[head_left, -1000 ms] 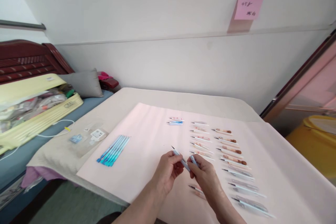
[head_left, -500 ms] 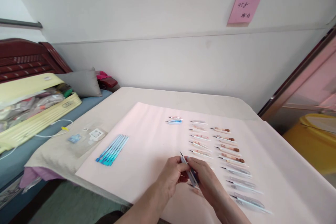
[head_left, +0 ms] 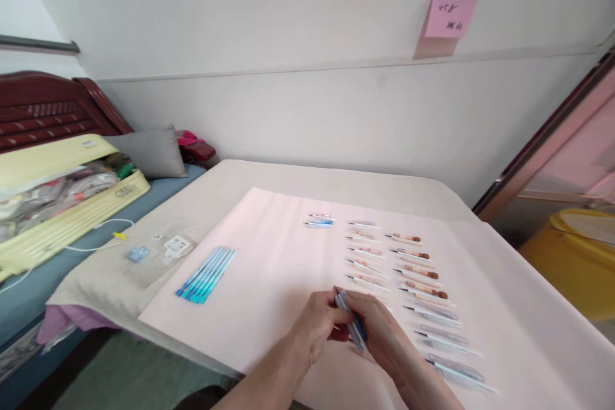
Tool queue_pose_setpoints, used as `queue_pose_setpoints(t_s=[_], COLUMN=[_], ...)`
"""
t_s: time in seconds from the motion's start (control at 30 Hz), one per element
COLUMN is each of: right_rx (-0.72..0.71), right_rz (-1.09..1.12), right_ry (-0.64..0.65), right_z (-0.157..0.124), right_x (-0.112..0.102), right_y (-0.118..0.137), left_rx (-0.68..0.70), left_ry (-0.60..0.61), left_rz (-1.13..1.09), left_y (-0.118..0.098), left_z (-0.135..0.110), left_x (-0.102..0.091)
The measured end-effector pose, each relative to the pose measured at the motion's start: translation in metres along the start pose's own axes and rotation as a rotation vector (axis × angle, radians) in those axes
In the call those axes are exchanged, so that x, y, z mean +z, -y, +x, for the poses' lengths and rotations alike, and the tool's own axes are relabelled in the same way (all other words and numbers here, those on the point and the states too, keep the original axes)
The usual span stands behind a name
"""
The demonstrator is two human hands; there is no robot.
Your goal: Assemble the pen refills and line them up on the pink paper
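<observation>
Both of my hands are closed on one blue-grey pen low over the pink sheet. My left hand pinches it near the dark tip, which points up and away from me. My right hand grips the barrel lower down. Just beyond my hands lie two columns of pens side by side, running from the far middle toward the near right. A bundle of blue pens rests to the left. Two small blue pieces sit at the far end of the sheet.
A cloth-covered table carries the sheet, with small packets near its left edge. Left of it a bed holds a yellow case and a grey pillow. A pink note hangs on the wall. A yellow bin stands at right.
My hands drew together and dropped toward me. The pen tilted from lying across between the hands to pointing up and away, with both hands now close on it.
</observation>
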State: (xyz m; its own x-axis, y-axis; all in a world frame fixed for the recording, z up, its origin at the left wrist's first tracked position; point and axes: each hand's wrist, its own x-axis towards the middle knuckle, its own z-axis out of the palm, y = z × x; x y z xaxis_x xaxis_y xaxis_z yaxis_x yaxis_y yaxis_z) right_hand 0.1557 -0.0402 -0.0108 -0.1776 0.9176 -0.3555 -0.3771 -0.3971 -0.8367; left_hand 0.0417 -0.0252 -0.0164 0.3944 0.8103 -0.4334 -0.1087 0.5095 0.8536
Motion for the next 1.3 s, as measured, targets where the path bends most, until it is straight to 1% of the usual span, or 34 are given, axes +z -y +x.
queue_pose_setpoints(t_s=[0.2,0.3,0.37,0.47,0.53,0.6,0.7,0.8,0.87,0.97,1.07,1.2,1.3], right_rx=[-0.038,-0.087,-0.111,-0.060,-0.017,-0.031,-0.105,-0.126,-0.131,-0.119,-0.119,-0.158,-0.195], right_rz=[-0.104,-0.124,-0.086,-0.039,-0.074,-0.136,-0.198,-0.227,-0.248,-0.310,-0.367,-0.392,-0.416], right_ry=[-0.034,-0.069,-0.081,-0.074,-0.069,-0.101,-0.179,-0.207,-0.224,-0.210,-0.186,-0.219,-0.214], right_z=[0.002,0.001,-0.001,-0.004,-0.004,-0.004,0.000,0.005,0.007,0.007,0.006,0.009,0.012], right_x=[0.000,-0.001,0.000,0.004,0.007,0.009,0.008,0.003,-0.001,-0.004,-0.006,-0.010,-0.014], right_y=[-0.003,0.000,0.003,0.007,0.007,0.005,0.002,0.000,0.002,0.006,0.010,0.008,0.006], left_rx=[-0.016,0.009,0.036,0.080,0.115,0.140,0.144,0.124,0.109,0.131,0.158,0.168,0.181], left_ry=[-0.047,-0.093,-0.144,-0.230,-0.252,-0.233,-0.210,-0.228,-0.214,-0.206,-0.220,-0.215,-0.200], left_rz=[-0.072,-0.133,-0.164,-0.207,-0.234,-0.232,-0.175,-0.129,-0.133,-0.164,-0.129,-0.043,-0.027], left_y=[0.006,0.002,-0.003,-0.010,-0.012,-0.012,-0.011,-0.011,-0.014,-0.022,-0.026,-0.025,-0.022], left_z=[0.004,0.006,0.007,0.009,0.009,0.009,0.009,0.010,0.010,0.008,0.006,0.008,0.010], left_x=[0.001,-0.001,-0.005,-0.012,-0.015,-0.016,-0.017,-0.019,-0.022,-0.026,-0.029,-0.032,-0.033])
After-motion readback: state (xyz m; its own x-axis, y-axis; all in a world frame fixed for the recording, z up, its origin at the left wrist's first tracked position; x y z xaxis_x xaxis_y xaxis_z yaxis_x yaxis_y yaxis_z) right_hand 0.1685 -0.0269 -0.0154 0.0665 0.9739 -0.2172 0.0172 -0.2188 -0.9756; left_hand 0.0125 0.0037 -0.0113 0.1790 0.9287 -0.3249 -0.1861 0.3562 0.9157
